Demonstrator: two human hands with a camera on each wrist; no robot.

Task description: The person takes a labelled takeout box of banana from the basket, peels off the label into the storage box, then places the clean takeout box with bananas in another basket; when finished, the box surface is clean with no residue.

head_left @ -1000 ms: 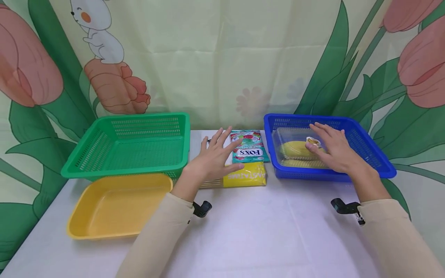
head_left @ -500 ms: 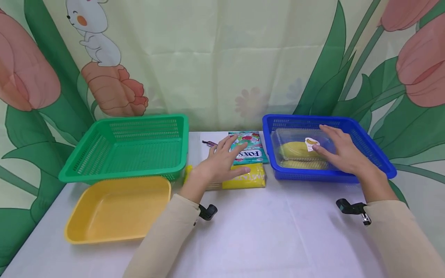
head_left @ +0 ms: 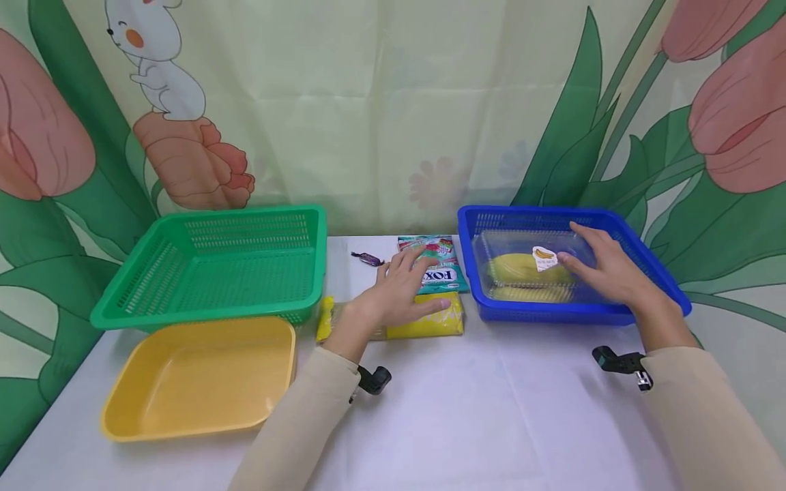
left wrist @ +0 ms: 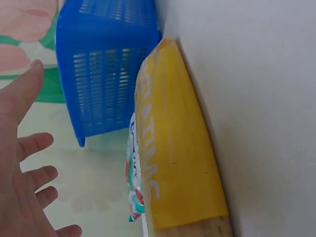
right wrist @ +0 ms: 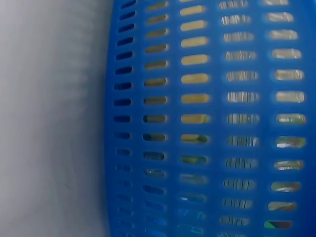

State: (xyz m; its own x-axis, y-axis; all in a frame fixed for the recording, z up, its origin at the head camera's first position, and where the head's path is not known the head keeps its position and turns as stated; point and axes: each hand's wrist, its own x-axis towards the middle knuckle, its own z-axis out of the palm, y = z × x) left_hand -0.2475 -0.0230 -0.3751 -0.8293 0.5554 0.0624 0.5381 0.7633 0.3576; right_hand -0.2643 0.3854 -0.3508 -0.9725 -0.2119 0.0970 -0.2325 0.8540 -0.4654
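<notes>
The left hand (head_left: 396, 294), empty, spreads its fingers above a yellow packet (head_left: 426, 331). Within the blue basket (head_left: 552, 314), a clear box (head_left: 512, 244) probably calls for light, even pressure at its sides; it is transparent, with yellow contents (head_left: 518, 269) and a banana sticker (head_left: 543, 258). The right hand (head_left: 614, 273), unclenched, extends over the box's right end; contact cannot be told.

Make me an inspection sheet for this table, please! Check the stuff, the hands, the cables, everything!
Surface: white table with a faint crease.
Job's things: clear box with a banana sticker, in the blue basket; yellow packet on the table.
Clutter: green basket, yellow tray in front of it, FOX'S bag, small wrapped candy.
Grippers: left hand above the yellow packet, spread; right hand at the clear box's right end, touch unclear.
Cables: nothing seen.
Surroundings: flowery cartoon backdrop.
</notes>
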